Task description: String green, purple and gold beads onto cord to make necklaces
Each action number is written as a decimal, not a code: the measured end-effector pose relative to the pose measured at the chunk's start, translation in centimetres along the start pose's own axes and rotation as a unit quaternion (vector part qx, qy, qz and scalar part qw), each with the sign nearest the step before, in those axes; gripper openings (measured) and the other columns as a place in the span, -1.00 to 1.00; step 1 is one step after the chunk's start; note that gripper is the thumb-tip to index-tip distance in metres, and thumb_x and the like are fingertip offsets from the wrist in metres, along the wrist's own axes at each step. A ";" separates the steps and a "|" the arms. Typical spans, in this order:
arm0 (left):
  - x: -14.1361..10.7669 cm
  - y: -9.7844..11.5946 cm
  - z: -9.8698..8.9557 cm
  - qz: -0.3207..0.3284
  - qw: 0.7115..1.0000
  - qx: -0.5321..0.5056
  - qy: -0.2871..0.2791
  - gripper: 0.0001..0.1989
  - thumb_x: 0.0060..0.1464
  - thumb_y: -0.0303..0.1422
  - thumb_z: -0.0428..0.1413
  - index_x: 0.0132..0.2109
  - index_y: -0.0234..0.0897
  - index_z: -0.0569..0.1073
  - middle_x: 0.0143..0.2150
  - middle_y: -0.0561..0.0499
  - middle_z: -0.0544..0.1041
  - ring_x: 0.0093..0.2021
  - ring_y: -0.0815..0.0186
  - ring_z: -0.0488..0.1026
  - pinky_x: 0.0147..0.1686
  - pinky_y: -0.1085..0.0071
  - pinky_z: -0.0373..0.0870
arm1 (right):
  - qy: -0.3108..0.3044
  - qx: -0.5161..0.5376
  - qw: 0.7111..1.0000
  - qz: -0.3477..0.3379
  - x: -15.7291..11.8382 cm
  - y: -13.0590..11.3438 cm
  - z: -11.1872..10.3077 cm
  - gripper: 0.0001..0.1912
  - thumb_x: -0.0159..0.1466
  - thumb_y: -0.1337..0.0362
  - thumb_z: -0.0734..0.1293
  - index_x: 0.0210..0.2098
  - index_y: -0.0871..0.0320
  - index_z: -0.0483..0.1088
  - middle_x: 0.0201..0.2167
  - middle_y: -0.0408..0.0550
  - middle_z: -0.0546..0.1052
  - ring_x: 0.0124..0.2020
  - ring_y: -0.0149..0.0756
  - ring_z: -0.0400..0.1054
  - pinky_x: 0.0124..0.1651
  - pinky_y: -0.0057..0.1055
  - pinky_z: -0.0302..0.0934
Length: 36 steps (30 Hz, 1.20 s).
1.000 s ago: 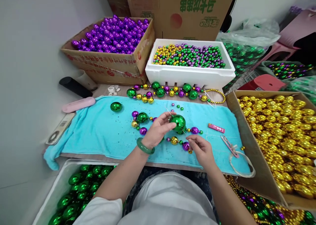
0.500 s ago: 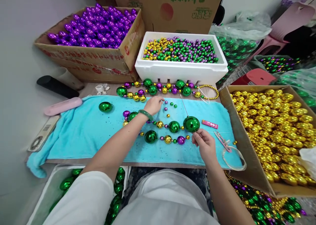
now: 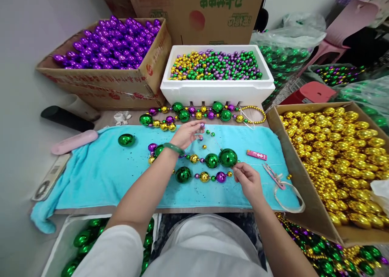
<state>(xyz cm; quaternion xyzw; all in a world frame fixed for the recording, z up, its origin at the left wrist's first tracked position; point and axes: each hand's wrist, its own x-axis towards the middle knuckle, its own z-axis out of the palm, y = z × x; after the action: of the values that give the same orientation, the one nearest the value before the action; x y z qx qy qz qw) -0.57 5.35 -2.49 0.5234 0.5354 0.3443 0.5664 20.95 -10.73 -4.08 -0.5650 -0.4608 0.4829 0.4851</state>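
Note:
My left hand (image 3: pixel 189 134), a green bangle (image 3: pixel 174 148) on its wrist, is closed in a pinch on a small purple bead (image 3: pixel 202 125). Loose small beads lie beside its fingertips: a purple one, two green ones (image 3: pixel 212 134) and a gold one (image 3: pixel 204 146). My right hand (image 3: pixel 247 179) pinches a thread at the lower right edge of a large green bead (image 3: pixel 227 157). A thin needle or wire rises from that bead toward my left hand. Left of it runs a strand of green, gold and purple beads (image 3: pixel 212 160), with another row (image 3: pixel 204 176) nearer me.
A blue towel (image 3: pixel 100 175) covers the table. Behind stand a white foam box (image 3: pixel 217 88) of small beads and a carton (image 3: pixel 100 90) of purple ones. A carton of gold beads (image 3: pixel 334 147) is right. Scissors (image 3: pixel 273 175) and a pink packet (image 3: pixel 257 154) lie nearby.
My left hand has closed on a small purple bead picked from the towel. The large green bead and my right hand have shifted slightly left and lower in view; the wire now leans left.

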 end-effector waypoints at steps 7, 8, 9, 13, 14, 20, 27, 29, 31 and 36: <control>-4.5 1.2 -1.2 -0.025 0.933 -0.352 -0.072 -0.79 0.13 -0.48 0.13 -0.08 -0.34 0.56 -0.28 -0.05 0.52 -0.28 0.39 0.47 -0.27 0.44 0.44 | -0.026 -0.001 1.000 0.002 0.1 0.1 0.9 -0.79 0.13 0.15 0.31 -0.52 0.16 0.33 -0.69 -0.22 0.23 -0.63 -0.46 0.08 -0.55 -0.48 0.00; -4.6 1.1 -1.3 -0.021 0.932 -0.356 -0.072 -0.78 0.12 -0.49 0.14 -0.08 -0.34 0.56 -0.28 -0.05 0.52 -0.28 0.39 0.47 -0.27 0.45 0.43 | -0.027 -0.002 1.000 0.001 0.1 0.1 1.0 -0.79 0.13 0.15 0.31 -0.52 0.16 0.34 -0.69 -0.22 0.23 -0.63 -0.46 0.08 -0.56 -0.48 0.00; -4.7 1.1 -1.3 -0.017 0.931 -0.357 -0.072 -0.78 0.11 -0.49 0.15 -0.08 -0.34 0.56 -0.28 -0.05 0.52 -0.27 0.39 0.47 -0.28 0.45 0.43 | -0.027 -0.003 1.000 0.000 0.1 0.1 1.1 -0.79 0.13 0.15 0.31 -0.52 0.16 0.34 -0.69 -0.22 0.23 -0.63 -0.46 0.08 -0.56 -0.48 0.00; -4.9 0.8 -1.5 -0.004 0.931 -0.358 -0.076 -0.76 0.09 -0.48 0.18 -0.07 -0.33 0.57 -0.28 -0.04 0.53 -0.25 0.38 0.48 -0.27 0.47 0.44 | -0.023 -0.007 1.000 0.000 -0.1 0.0 1.2 -0.79 0.13 0.15 0.31 -0.52 0.16 0.33 -0.68 -0.21 0.24 -0.63 -0.45 0.09 -0.55 -0.48 0.01; -5.0 0.8 -1.5 -0.002 0.931 -0.357 -0.077 -0.76 0.08 -0.48 0.18 -0.07 -0.32 0.57 -0.29 -0.04 0.53 -0.25 0.38 0.48 -0.27 0.47 0.44 | -0.022 -0.008 1.000 0.000 -0.2 -0.1 1.2 -0.79 0.13 0.15 0.31 -0.52 0.16 0.33 -0.68 -0.22 0.24 -0.63 -0.45 0.09 -0.56 -0.48 0.00; -5.4 1.0 -1.6 0.023 0.945 -0.318 -0.078 -0.76 0.05 -0.44 0.21 -0.09 -0.27 0.59 -0.28 -0.03 0.53 -0.25 0.39 0.46 -0.28 0.47 0.42 | -0.025 -0.032 0.999 -0.006 -0.4 -0.4 0.8 -0.78 0.14 0.15 0.30 -0.53 0.16 0.33 -0.68 -0.23 0.22 -0.63 -0.47 0.07 -0.56 -0.48 -0.02; -5.6 1.7 -2.0 0.084 0.973 -0.192 -0.093 -0.62 -0.01 -0.40 0.25 0.01 -0.18 0.55 -0.15 -0.02 0.54 -0.21 0.39 0.45 -0.24 0.45 0.39 | -0.026 -0.039 0.999 0.017 -0.2 -0.3 0.4 -0.79 0.11 0.14 0.33 -0.51 0.16 0.37 -0.69 -0.22 0.26 -0.64 -0.46 0.09 -0.56 -0.48 -0.01; -6.0 1.9 -1.4 0.094 0.976 -0.145 -0.129 -0.49 -0.03 -0.40 0.26 0.12 -0.18 0.46 -0.17 -0.02 0.53 -0.22 0.38 0.46 -0.23 0.42 0.40 | -0.040 -0.022 0.998 0.035 -0.1 0.1 0.7 -0.77 0.12 0.11 0.35 -0.50 0.15 0.35 -0.70 -0.21 0.29 -0.65 -0.46 0.11 -0.56 -0.47 0.01; -6.2 1.9 -0.7 0.089 0.976 -0.097 -0.174 -0.42 0.01 -0.37 0.24 0.21 -0.20 0.36 -0.15 -0.05 0.54 -0.18 0.33 0.48 -0.21 0.38 0.41 | -0.051 0.001 0.998 0.047 0.1 0.6 0.9 -0.73 0.12 0.09 0.36 -0.52 0.14 0.32 -0.69 -0.19 0.33 -0.66 -0.45 0.12 -0.57 -0.47 0.02; -4.3 0.5 -1.9 0.085 0.980 0.178 -0.025 -0.68 0.14 -0.31 0.14 0.04 -0.26 0.49 -0.07 -0.13 0.53 -0.08 0.19 0.46 -0.04 0.24 0.36 | -0.039 0.050 0.997 0.048 0.3 0.9 0.5 -0.68 0.14 0.06 0.40 -0.52 0.13 0.28 -0.66 -0.17 0.38 -0.63 -0.45 0.17 -0.59 -0.50 0.05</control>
<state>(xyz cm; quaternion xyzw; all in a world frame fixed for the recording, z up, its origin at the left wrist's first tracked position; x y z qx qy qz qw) -3.17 1.79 -0.72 0.6680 0.5273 0.2777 0.4457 20.50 -10.48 -5.01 -0.5421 -0.4270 0.5494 0.4710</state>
